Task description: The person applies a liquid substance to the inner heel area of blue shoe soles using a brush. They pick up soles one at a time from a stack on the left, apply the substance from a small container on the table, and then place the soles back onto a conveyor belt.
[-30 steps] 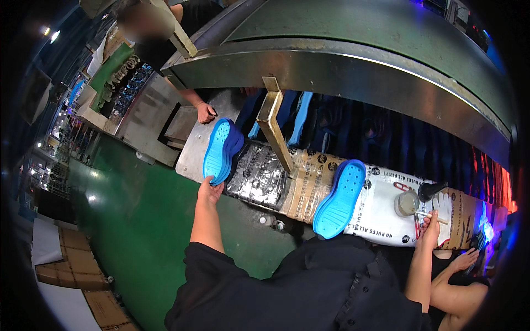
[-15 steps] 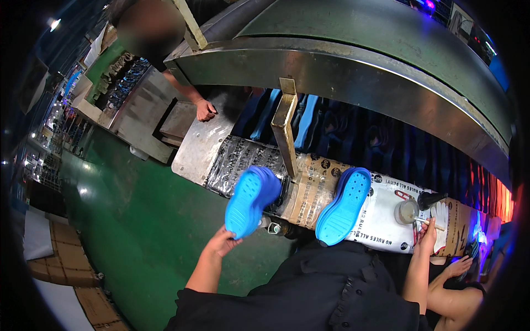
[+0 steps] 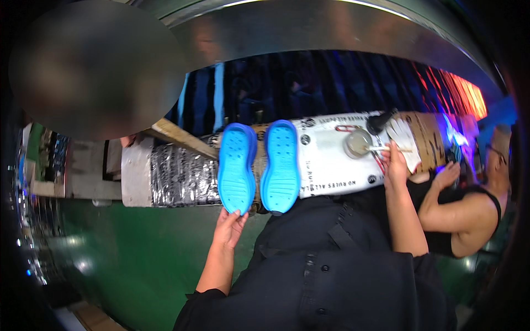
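Note:
My left hand (image 3: 230,227) pinches the lower end of a blue shoe sole (image 3: 236,171), which stands over the bench's near edge. Close to its right, a matching blue sole (image 3: 280,168) lies on the bench, its tread-like ribs and small holes facing up. Farther right, my right hand (image 3: 395,165) is closed round a thin, pale brush-like stick (image 3: 381,148). The stick's inner end reaches the rim of a clear jar (image 3: 357,144) with cloudy contents; whether it has bristles is hidden.
Behind the jar is a black pointed object (image 3: 381,122), beside a white glove-like item (image 3: 398,131). A dark strip-curtained machine (image 3: 309,80) runs along the back. A metal post (image 3: 185,138) angles onto the bench at left. Another person (image 3: 464,212) sits close at right.
The left sole has moved right, beside the other sole, and turned more upright with my left hand. The view has shifted and turned. My right hand still holds the stick by the jar.

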`<state>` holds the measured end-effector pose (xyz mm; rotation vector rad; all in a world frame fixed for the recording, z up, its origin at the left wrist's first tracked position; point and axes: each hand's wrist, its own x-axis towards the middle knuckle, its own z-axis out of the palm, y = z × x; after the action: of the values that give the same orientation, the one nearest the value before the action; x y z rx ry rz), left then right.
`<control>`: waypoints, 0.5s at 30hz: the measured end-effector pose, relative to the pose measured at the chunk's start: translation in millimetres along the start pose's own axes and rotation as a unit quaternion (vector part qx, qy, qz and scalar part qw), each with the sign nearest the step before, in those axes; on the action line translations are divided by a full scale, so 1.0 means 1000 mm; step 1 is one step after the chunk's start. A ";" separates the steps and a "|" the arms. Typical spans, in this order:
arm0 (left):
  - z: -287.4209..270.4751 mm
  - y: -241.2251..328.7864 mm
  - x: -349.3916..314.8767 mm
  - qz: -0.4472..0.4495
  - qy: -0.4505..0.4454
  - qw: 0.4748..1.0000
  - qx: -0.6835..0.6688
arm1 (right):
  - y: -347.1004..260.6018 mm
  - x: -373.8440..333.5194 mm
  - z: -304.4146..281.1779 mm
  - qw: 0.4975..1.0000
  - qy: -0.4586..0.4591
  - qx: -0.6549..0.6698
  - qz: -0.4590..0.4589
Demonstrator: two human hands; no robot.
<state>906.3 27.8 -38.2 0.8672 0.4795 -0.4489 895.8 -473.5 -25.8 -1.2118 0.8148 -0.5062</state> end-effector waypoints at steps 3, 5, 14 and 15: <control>0.017 0.004 0.012 0.003 0.045 0.999 0.016 | -0.015 -0.012 0.007 0.999 -0.005 0.044 0.012; 0.025 0.007 0.011 0.068 0.132 0.977 0.154 | -0.021 -0.016 0.008 0.999 -0.001 0.042 0.011; 0.130 0.005 0.006 0.221 0.004 0.663 0.715 | -0.015 -0.012 0.006 0.997 -0.018 0.064 0.027; 0.124 -0.003 0.018 0.282 -0.002 0.607 0.743 | -0.017 -0.012 0.006 0.997 -0.019 0.067 0.027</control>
<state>946.3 -76.7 18.8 2.5563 -0.3722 -0.1589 894.0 -465.6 -5.6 -1.0708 0.7664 -0.4844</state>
